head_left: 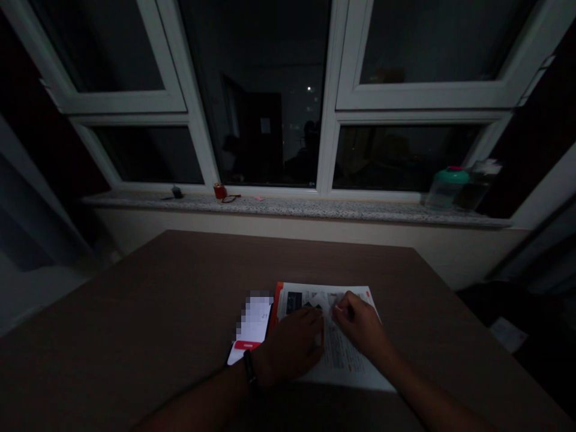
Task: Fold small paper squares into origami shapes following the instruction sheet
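Observation:
A printed booklet (342, 366) with an orange left edge lies on the brown table. Over its left half is my left hand (297, 342), fingers bent inward and a dark band around the wrist. A thin orange edge shows beside its fingers, too dim to name. My right hand (360, 321) is closed in a pinch over the upper right of the page, its fingertips close to a small pale, partly see-through piece (327, 303). What either hand grips is too dark to make out. Left of the booklet a phone (255, 321) lies with its screen lit.
Beyond the table (216, 258) runs a speckled stone windowsill (288, 207) under dark windows. On it stand a small red container (219, 191), a small dark bottle (177, 192) and a clear jug with a teal top (450, 186). A grey curtain (31, 210) hangs at left.

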The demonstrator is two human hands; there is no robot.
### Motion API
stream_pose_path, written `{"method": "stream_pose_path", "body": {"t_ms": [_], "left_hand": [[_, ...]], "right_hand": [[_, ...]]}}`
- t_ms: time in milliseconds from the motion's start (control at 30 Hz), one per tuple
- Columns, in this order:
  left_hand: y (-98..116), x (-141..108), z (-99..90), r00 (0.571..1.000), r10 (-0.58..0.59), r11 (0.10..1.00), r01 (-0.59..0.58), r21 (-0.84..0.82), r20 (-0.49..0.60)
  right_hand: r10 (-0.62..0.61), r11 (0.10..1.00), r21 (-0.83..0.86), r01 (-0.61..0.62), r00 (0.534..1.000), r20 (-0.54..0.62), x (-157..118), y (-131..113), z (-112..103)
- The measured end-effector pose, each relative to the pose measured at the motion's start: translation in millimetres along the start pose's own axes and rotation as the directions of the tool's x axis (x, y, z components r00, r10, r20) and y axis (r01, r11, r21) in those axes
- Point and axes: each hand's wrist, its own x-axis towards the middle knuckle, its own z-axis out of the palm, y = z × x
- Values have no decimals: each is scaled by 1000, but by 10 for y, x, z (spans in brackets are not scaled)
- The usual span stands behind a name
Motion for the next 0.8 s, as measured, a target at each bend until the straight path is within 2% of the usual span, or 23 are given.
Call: {"method": "stream_pose_path", "body": {"t_ms": [100,267,567,800], "left_hand": [[-16,-10,22,1000,9,1000,-9,-2,11],[-48,-22,78,1000,11,1000,-11,5,27],[21,-5,-12,999,24,999,-23,-33,46],[-12,-5,54,999,0,1000,1,-12,36]], "right_hand": [[-21,1000,11,21,999,34,6,-4,2],[21,999,29,-22,1000,23,19,19,5],[19,1000,20,-20,999,44,24,24,9],[13,998,55,-18,995,95,35,14,8]]}}
